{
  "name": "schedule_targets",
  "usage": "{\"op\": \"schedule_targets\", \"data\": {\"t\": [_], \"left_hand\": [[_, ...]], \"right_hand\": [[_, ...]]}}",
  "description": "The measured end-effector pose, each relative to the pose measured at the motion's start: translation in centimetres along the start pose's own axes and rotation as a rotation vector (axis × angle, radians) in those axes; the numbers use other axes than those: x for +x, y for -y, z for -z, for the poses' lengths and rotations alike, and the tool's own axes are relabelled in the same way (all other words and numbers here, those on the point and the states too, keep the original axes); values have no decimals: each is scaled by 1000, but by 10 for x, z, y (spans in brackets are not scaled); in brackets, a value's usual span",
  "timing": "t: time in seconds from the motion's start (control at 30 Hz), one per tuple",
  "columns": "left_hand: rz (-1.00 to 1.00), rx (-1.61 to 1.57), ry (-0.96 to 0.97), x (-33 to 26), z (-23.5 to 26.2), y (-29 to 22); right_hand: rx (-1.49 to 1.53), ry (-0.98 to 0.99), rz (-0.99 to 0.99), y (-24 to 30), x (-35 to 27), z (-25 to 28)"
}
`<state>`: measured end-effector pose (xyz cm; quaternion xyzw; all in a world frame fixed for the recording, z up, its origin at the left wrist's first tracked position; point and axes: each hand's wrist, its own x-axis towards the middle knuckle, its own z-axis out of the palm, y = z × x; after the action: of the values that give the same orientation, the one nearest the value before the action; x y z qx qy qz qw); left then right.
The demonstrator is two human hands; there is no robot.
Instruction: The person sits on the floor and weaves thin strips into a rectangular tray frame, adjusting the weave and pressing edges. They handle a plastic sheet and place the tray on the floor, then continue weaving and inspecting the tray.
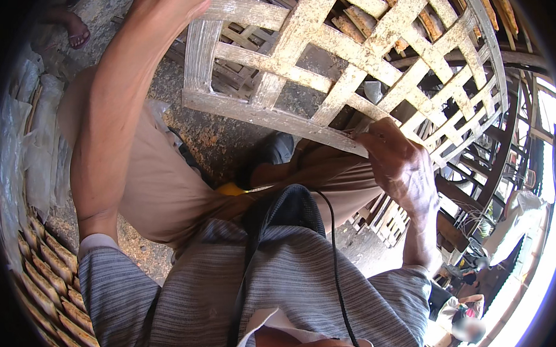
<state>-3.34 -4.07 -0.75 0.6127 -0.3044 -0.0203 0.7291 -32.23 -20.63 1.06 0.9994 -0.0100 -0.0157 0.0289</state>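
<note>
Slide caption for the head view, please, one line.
Right hand grips the near edge of a woven lattice panel, left hand beside its far left part.

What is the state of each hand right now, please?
Left hand: partly cut off, at the lattice panel; grip cannot be told.
Right hand: closed, holding the lattice panel's edge.

A lattice panel (276,120) is before the torso (281,277), stacked strips (49,273) left, probably timber frames (503,142) right.
</note>
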Motion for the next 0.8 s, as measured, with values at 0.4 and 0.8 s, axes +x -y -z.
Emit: {"op": "schedule_targets", "data": {"t": [0.4, 0.8], "left_hand": [[22, 50, -57, -2, -5, 3], [34, -56, -35, 6, -8, 7]], "right_hand": [[14, 11, -93, -18, -19, 0], [-35, 32, -182, -21, -35, -5]]}}
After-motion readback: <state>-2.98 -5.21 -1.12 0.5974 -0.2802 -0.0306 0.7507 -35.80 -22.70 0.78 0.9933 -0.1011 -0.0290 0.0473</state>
